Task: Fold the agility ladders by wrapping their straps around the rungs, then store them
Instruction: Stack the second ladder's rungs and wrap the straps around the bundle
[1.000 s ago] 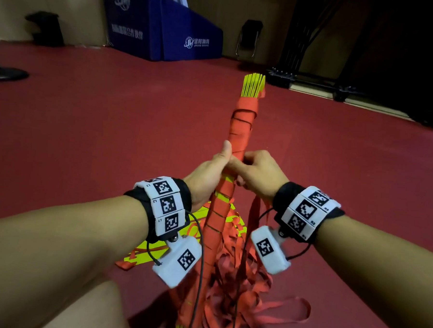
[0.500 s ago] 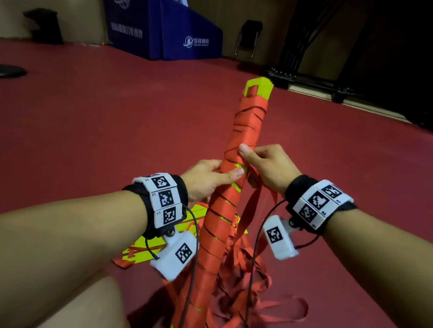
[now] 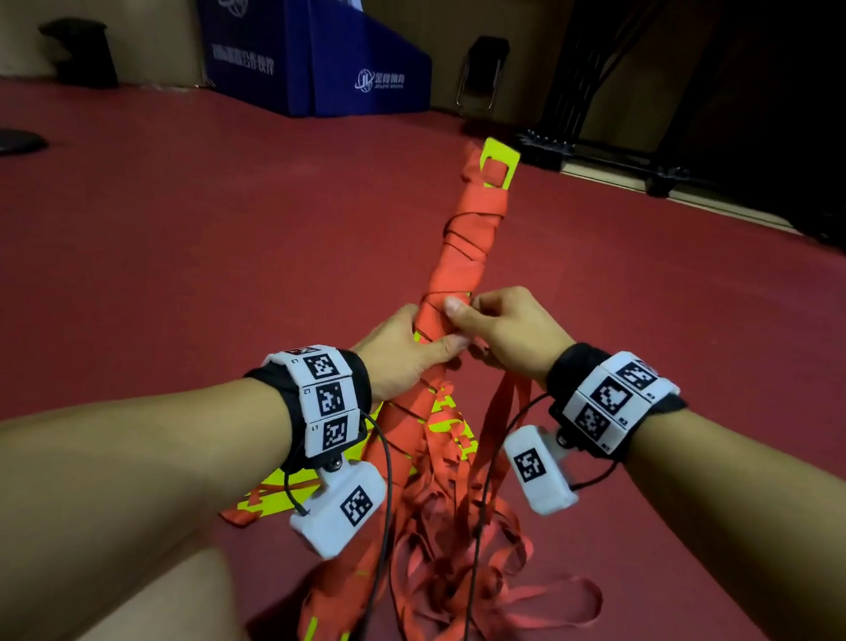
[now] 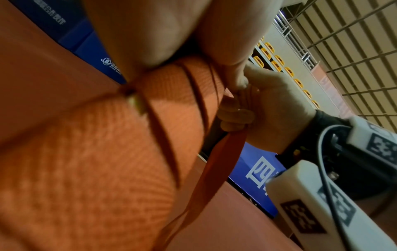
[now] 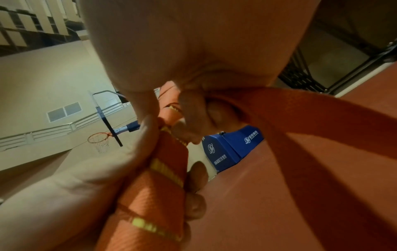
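A bundle of yellow rungs wrapped in orange strap (image 3: 463, 254) stands tilted, its far end pointing away from me. My left hand (image 3: 404, 353) grips the bundle at mid-length, thumb laid across the front. My right hand (image 3: 503, 334) pinches the loose orange strap (image 3: 501, 422) against the bundle just above the left thumb. In the right wrist view the strap (image 5: 300, 118) runs out of the curled fingers, and the left hand (image 5: 103, 169) wraps the bundle (image 5: 154, 195). In the left wrist view the right hand (image 4: 257, 101) holds the strap (image 4: 217, 163) beside the bundle (image 4: 86, 152).
A pile of loose orange strap (image 3: 472, 568) and yellow rungs (image 3: 279, 499) lies on the red floor (image 3: 170, 233) under my wrists. Blue padded blocks (image 3: 303, 44) stand at the back wall, a folding chair (image 3: 483, 73) and a dark metal rack (image 3: 608, 109) to their right.
The bundle has turned about its length, so the flat face of its yellow end shows. Both hands shifted their grip, and the right hand brought the strap round to the front.
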`<state>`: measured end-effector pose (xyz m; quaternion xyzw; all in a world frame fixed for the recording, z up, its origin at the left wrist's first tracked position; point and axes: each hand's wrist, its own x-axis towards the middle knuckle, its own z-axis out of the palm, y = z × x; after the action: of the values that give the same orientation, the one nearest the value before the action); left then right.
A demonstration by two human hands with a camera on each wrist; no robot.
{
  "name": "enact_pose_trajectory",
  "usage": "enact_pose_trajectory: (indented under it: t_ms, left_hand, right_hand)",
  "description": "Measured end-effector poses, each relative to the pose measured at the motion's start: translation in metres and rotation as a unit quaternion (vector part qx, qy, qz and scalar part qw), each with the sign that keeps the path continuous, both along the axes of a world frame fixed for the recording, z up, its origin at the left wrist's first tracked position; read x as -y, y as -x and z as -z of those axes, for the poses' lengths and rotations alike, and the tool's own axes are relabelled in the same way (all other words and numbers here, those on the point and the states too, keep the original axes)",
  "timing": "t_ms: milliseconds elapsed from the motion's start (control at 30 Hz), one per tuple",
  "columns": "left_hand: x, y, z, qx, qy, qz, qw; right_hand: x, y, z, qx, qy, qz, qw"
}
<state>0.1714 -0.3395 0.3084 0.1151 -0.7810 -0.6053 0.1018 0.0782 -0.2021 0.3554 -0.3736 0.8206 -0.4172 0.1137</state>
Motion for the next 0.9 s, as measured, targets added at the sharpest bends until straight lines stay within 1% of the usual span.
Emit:
enact_pose_trajectory:
  t_ms: [33,167,233,300,367,500,600,733,800,900]
  left_hand:
    - [0.001,0.002,0.001,0.004,-0.008,0.005,1.0]
    - [-0.009,-0.007,-0.015,0.002,-0.06,0.043,0.997]
    - [-0.011,-0.008,-0.017,0.012,-0.081,0.057,0.995]
    - [-0.01,-0.007,-0.017,-0.003,-0.104,0.068,0.992]
    - [-0.008,-0.007,-0.015,-0.018,-0.122,0.072,0.99]
    - [-0.007,-0.008,-0.01,-0.033,-0.109,0.082,0.99]
    - [-0.009,-0.009,-0.01,-0.031,-0.085,0.06,0.994]
    - [-0.013,-0.008,-0.012,-0.034,-0.024,0.025,0.999]
    - [-0.013,-0.007,-0.011,-0.027,-0.038,0.04,0.998]
    - [-0.012,-0.006,-0.011,-0.005,-0.05,0.042,0.998]
  right_hand:
    - [0.0,0.001,0.001,-0.005,0.001,-0.007,1.0]
    - [0.004,0.004,0.007,-0.036,0.005,-0.011,0.999]
    - [0.005,0.006,0.008,-0.042,0.021,0.007,0.999]
    - [0.004,0.006,0.006,-0.052,0.032,0.028,0.998]
    - [0.001,0.004,0.001,-0.071,0.024,0.044,0.996]
    - [-0.004,-0.002,-0.005,-0.112,-0.048,0.054,0.991]
    - [-0.003,-0.004,-0.005,-0.116,-0.077,0.041,0.989]
    - [0.006,-0.013,-0.006,-0.09,-0.084,0.027,0.992]
    - [0.008,-0.018,-0.005,-0.101,-0.085,0.034,0.991]
    - [0.008,-0.017,-0.004,-0.111,-0.051,0.064,0.99]
